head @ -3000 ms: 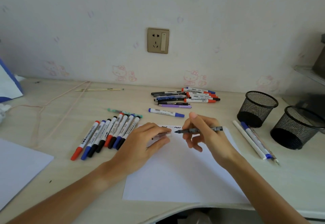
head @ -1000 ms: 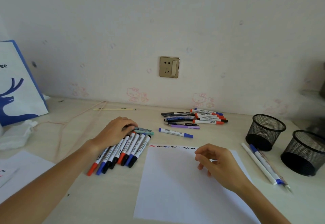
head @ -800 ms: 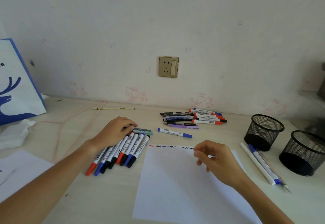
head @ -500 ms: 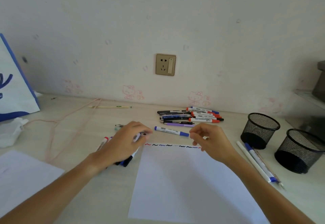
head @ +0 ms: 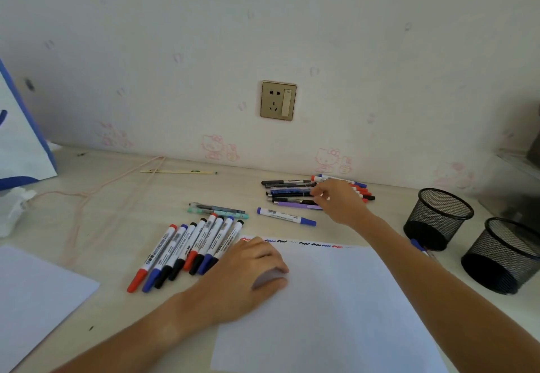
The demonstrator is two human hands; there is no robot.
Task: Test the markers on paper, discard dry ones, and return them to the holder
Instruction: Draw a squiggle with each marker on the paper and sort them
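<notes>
At the desk's far edge, the right hand (head: pixel 339 201) reaches into the untested pen pile (head: pixel 295 192), fingers curled; whether it grips one cannot be told. The left hand (head: pixel 248 273) presses flat on the test paper (head: pixel 336 308). Next: lift one pen, uncap, scribble beside the existing marks (head: pixel 306 244).

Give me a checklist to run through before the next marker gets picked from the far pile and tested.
1. Right hand over the far pile: ok.
2. A marker gripped: cannot tell; the fingers blur.
3. Left hand resting on the paper, steadying it: ok.
4. Blank space below the test squiggles: ok.
5. Mesh holders upright at the right: ok.
6. Chosen marker's ink good: cannot tell.
</notes>
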